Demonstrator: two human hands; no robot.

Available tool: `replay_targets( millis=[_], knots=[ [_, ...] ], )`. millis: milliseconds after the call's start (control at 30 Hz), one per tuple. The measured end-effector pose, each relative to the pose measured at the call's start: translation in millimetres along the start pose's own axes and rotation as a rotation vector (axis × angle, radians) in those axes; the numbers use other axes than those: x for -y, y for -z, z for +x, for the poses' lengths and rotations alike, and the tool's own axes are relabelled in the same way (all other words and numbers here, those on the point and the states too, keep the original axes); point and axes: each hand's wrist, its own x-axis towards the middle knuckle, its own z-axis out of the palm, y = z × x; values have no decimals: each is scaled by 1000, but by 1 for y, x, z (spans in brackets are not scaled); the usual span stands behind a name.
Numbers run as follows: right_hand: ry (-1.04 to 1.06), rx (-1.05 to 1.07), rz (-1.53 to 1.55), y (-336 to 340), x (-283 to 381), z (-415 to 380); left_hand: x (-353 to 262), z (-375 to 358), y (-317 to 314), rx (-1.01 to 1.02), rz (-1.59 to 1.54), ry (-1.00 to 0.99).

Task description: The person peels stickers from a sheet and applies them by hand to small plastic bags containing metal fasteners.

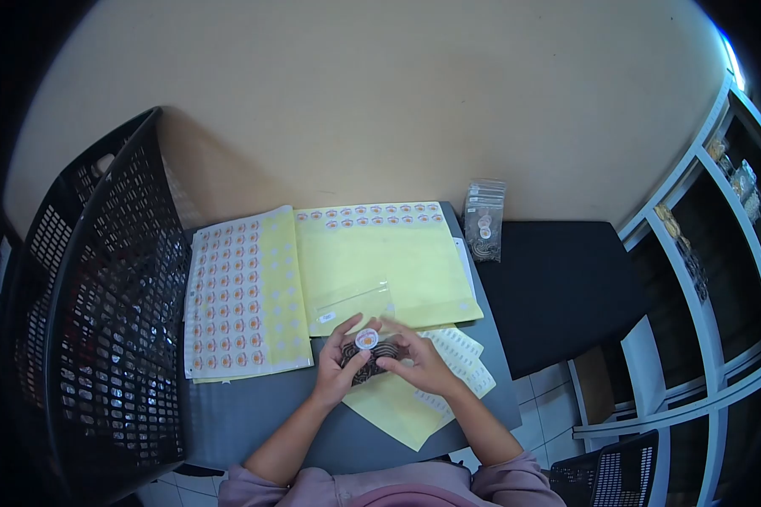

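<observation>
A clear zip bag (pixel 365 369) holding dark brown, coiled pieces is between my two hands, over the middle of the table. My left hand (pixel 336 372) grips its left side, with the thumb on the front. My right hand (pixel 420 365) has its thumb and fingers on the right side; the upper fingertips are a little blurred. A round white sticker with an orange print (pixel 366 339) sits on the upper part of the bag. Behind my hands, the bag's flat top with its zip strip (pixel 355 302) reaches over a yellow sheet (pixel 380 262).
Left lies a sheet full of round stickers (pixel 228 296); a tall black basket (pixel 114 313) stands beside it. Small label sheets (pixel 461 359) lie near my right hand. Filled zip bags (pixel 485 221) lean at the wall by a black surface (pixel 558 287). White shelving (pixel 710 279) is far right.
</observation>
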Motion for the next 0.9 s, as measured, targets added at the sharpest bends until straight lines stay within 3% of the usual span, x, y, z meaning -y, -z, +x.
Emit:
replay_targets(
  millis=[33,100,167,233,400,500,633,800,900],
  knots=[
    [-41,76,9,1,-1,0,-1,1,-2,7,3,-5],
    [59,19,-24,4,-5,1,0,3,-6,-24,99,-203],
    [124,-242,94,20,-9,5,9,3,0,68,44,-156],
    [243,-469,234,56,17,15,13,1,0,98,179,-5],
    [351,-801,24,186,3,40,14,0,-4,78,409,26],
    [218,-773,-78,237,-50,51,10,1,-8,120,535,-35],
    [-65,-557,-51,263,-120,64,1,3,-13,130,568,-27],
    [-133,-511,-33,267,-130,78,1,4,-11,155,577,29],
    [-82,-472,-280,277,-143,81,3,4,-9,187,608,22]
  ],
)
